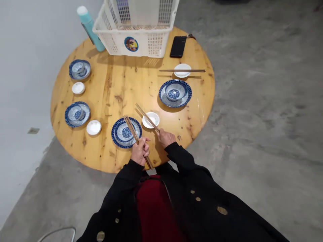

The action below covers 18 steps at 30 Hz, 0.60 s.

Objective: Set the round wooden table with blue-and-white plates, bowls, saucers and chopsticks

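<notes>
And we're looking down on one round wooden desk (121,90), the biggest thing here, carrying everything. At its far edge stands one white plastic crate (151,43), and just to the left of that, one teal bottle (92,28), upright.

Four blue-patterned plates next: one at far left (87,75), one at near left (87,118), one in front of the person (115,142), one over on the right (164,99). Two hands working: the left grip (140,152) closed around a bundle of chopsticks (132,130), packed too tightly to count, slanting over the right part of the front plate! The right grip (167,138) is pinching the near end of another set of chopsticks (152,124).

Three bowls are plain to see, on the far-left, near-left and right plates; whether the front plate carries one, I can't tell. One black phone (178,46) lies right of the crate.

Small white dishes, four of them: two on the left (78,88) (94,127), one just right of the front plate (148,123) under the right grip's sticks, one at far right (182,67). And slimmest of all, one pair of chopsticks (195,70) lying across that far-right dish.
</notes>
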Available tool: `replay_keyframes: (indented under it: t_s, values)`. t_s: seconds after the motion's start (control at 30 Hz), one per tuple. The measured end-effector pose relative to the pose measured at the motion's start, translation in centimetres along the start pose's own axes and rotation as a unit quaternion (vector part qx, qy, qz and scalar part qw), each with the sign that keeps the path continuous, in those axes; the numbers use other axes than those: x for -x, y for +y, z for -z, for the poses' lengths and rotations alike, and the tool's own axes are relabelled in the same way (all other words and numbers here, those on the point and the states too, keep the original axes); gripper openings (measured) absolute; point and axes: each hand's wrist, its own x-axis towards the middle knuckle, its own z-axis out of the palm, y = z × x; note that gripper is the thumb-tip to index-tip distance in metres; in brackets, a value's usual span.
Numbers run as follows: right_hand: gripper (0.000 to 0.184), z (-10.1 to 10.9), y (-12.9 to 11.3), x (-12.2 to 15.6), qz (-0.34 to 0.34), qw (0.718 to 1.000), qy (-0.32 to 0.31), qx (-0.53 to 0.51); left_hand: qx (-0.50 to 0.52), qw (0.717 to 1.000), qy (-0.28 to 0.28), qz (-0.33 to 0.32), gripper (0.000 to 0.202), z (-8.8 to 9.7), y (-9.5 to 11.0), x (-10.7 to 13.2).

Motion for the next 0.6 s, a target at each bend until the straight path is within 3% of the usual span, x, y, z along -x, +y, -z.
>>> replay_keyframes:
  t_s: [0.13,0.3,0.43,0.6]
  values:
    - [0.035,-0.3,0.7,0.6,0.021,0.998,-0.019,-0.052,0.001,1.0,0.025,-0.001,0.045,-0.7,-0.6,-1.6]
    - [0.033,-1.2,1.1,4.2,0.111,0.986,0.036,-0.121,-0.003,0.999,0.02,-0.038,0.05,-1.9,-0.2,-2.8]
    - [0.034,-1.4,0.8,7.2,0.137,0.983,0.074,-0.093,-0.003,0.998,-0.017,-0.057,0.056,-3.5,0.4,-2.2]
    - [0.035,-1.0,0.3,8.7,0.111,0.987,0.103,-0.048,-0.004,0.996,-0.073,-0.059,0.057,-4.1,1.1,-1.2]
